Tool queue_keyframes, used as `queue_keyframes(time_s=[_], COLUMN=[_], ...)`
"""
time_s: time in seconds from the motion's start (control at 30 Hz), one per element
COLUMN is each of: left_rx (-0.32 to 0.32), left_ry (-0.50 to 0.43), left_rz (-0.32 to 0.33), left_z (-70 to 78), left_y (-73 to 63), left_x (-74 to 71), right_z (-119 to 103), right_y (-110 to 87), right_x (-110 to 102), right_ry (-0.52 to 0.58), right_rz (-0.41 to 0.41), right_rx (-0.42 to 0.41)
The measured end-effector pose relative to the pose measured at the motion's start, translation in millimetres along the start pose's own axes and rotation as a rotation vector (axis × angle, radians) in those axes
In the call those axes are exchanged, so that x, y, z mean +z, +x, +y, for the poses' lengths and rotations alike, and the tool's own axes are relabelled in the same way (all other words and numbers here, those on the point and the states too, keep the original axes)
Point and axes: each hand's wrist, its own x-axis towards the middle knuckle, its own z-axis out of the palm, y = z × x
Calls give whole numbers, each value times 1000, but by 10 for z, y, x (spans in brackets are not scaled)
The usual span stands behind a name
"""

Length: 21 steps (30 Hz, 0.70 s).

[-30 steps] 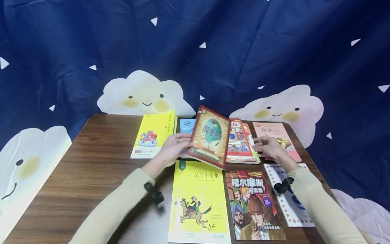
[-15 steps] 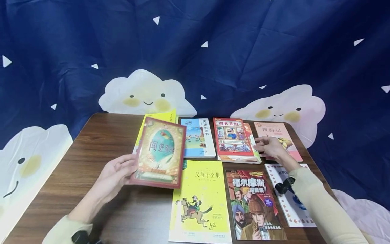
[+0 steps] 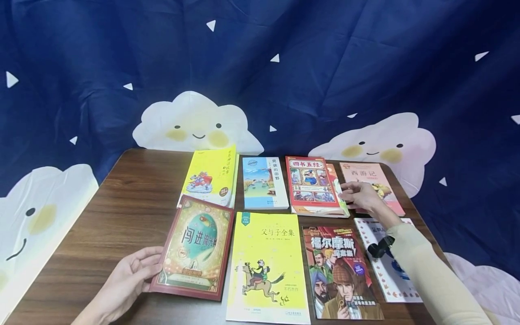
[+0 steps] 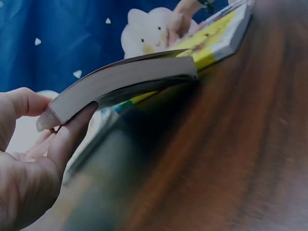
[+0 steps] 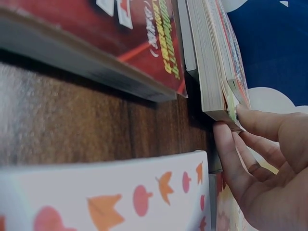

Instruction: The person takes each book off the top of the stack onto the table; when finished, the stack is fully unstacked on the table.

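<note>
My left hand [image 3: 130, 280] grips the left edge of a red-bordered book [image 3: 199, 253] with a green oval on its cover. In the left wrist view the thumb lies on one side of the bowed book [image 4: 125, 79] and fingers on the other, its held edge raised off the table. Its far edge overlaps the yellow myth-story book [image 3: 209, 176] in the head view. My right hand [image 3: 361, 196] pinches the lower right corner of a thick book [image 5: 211, 72]. That book lies mostly hidden under a red comic-panel book [image 3: 312, 180].
A yellow book with a horse [image 3: 266, 266], a detective book [image 3: 343, 275] and a white book [image 3: 400, 275] lie in front. Behind are a blue-and-white book [image 3: 264, 183] and a pink book [image 3: 365, 174]. Bare wood of the table [image 3: 134, 198] shows at left; a blue curtain [image 3: 260, 67] hangs behind.
My left hand has carried the red-bordered book from over the middle of the back row leftward and toward me, lowering it beside the yellow horse book. The right hand has stayed at its corner.
</note>
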Motion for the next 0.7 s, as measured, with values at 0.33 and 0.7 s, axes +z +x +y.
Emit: queue_keyframes(time_s=[0.33,0.7], left_rx=[-164,-223], left_ry=[64,586], left_rz=[116,254], left_z=[-182,168], left_y=[-22,167], left_x=[-13,3], right_z=[8,20], right_y=[16,20], right_x=[8,-4], right_ry=[11,14], right_rz=[-7,-6], right_rx=[-7,3])
